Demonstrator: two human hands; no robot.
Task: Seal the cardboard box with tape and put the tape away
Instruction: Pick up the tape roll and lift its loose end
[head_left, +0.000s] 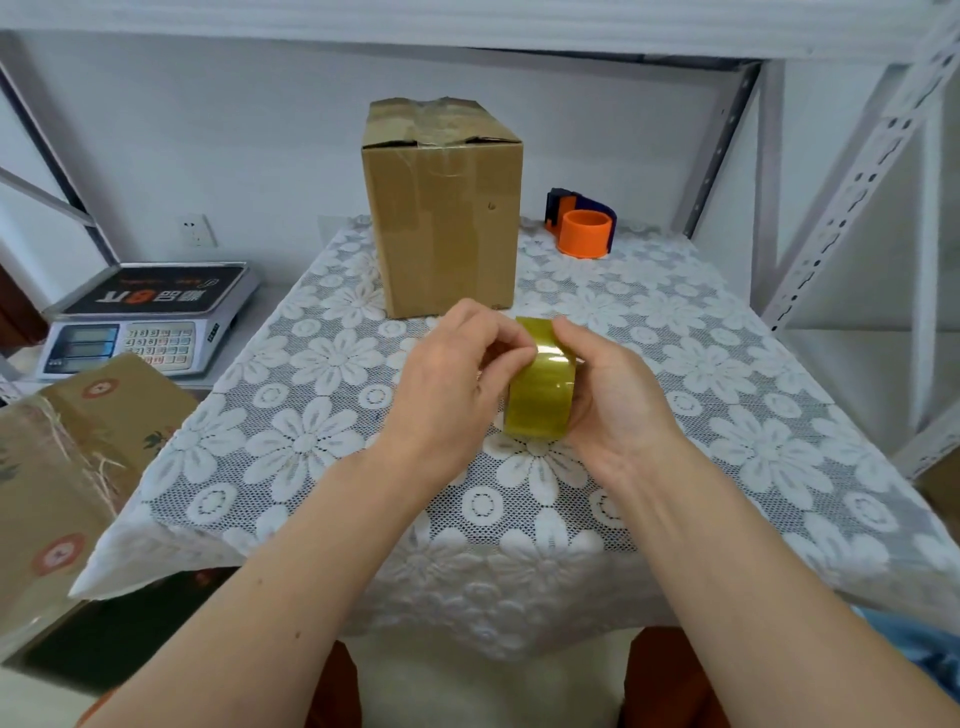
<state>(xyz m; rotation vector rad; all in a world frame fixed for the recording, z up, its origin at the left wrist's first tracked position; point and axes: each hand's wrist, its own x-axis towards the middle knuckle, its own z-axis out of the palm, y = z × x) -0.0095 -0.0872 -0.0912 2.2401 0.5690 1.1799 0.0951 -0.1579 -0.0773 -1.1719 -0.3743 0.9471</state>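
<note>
The person holds a roll of clear yellowish packing tape (540, 387) above the near part of the lace-covered table (727, 374), just in front of the cardboard box (444, 208). The right hand (618, 400) cups the roll from the right side, fingers wrapped behind it and thumb on its upper edge, so it carries the roll's weight. The left hand (457, 384) pinches with thumb and fingertips at the top of the roll, where a short shiny flap seems to be lifting; this looks like the step of finding and peeling the free end. The box stands upright toward the back of the table, its top flaps folded down but puckered, with glossy strips already showing on the top and front face; whether the seam is fully closed cannot be told. An orange and dark blue tape dispenser (582, 226) sits to the right of the box, apart from it. The next move probably calls for drawing out a length of tape with the left hand while the right steadies the roll, then carrying the end to the box top.
</note>
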